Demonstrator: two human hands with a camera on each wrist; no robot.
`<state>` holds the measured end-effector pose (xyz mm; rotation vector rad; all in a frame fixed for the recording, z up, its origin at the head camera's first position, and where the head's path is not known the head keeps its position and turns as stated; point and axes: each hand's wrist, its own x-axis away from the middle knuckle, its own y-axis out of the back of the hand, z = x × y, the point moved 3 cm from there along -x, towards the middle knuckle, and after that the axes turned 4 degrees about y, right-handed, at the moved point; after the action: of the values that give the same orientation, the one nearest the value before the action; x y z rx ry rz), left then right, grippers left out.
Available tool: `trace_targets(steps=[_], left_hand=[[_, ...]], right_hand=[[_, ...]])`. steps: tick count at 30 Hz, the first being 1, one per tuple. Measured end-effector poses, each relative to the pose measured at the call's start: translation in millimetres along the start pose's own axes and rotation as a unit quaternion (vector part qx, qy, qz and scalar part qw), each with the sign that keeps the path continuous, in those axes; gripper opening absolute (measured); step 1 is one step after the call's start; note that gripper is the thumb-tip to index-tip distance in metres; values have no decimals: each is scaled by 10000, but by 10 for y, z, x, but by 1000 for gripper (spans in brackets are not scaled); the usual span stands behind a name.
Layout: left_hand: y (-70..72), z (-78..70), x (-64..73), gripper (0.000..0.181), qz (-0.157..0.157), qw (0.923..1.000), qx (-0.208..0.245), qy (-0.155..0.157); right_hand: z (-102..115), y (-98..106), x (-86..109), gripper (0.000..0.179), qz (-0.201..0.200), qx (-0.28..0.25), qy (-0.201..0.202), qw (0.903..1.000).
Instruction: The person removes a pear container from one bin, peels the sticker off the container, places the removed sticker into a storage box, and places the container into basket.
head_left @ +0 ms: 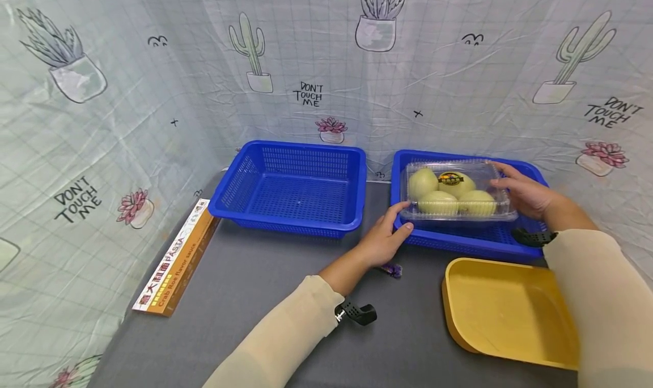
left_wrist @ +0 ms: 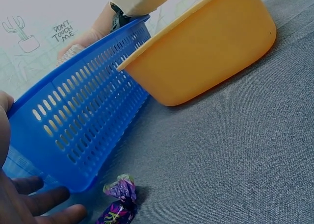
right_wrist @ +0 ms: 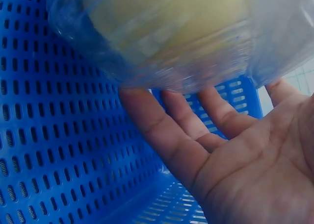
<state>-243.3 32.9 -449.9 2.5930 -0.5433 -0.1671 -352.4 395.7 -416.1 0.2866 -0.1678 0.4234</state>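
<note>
A clear plastic fruit box with several round pale-green fruits and a black-and-gold label sits over the right blue basket. At the box's right end my right hand holds it, thumb by the lid and fingers along the end; in the right wrist view the fingertips meet the plastic. My left hand is at the basket's front left corner, one fingertip close to the box's left corner. In the left wrist view its fingers are spread beside the basket wall.
Another blue basket stands to the left. A yellow tray is in front of the right basket, partly behind my right sleeve. A purple-wrapped candy lies near my left hand. At the far left lies a pasta box. A printed curtain hangs behind.
</note>
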Motion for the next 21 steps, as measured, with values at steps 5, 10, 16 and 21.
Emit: trace_targets(steps=[5, 10, 16, 21], left_hand=[[-1, 12, -4, 58, 18, 10000, 8, 16], [-5, 14, -6, 59, 39, 10000, 12, 21], [6, 14, -1, 62, -7, 9999, 28, 102], [22, 3, 13, 64, -148, 9996, -137, 176]], right_hand=[[24, -5, 9, 84, -106, 52, 46, 9999], [56, -18, 42, 85, -162, 12, 3, 9999], [89, -12, 43, 84, -189, -38, -32, 9998], [107, 4, 48, 81, -293, -82, 13, 9995]])
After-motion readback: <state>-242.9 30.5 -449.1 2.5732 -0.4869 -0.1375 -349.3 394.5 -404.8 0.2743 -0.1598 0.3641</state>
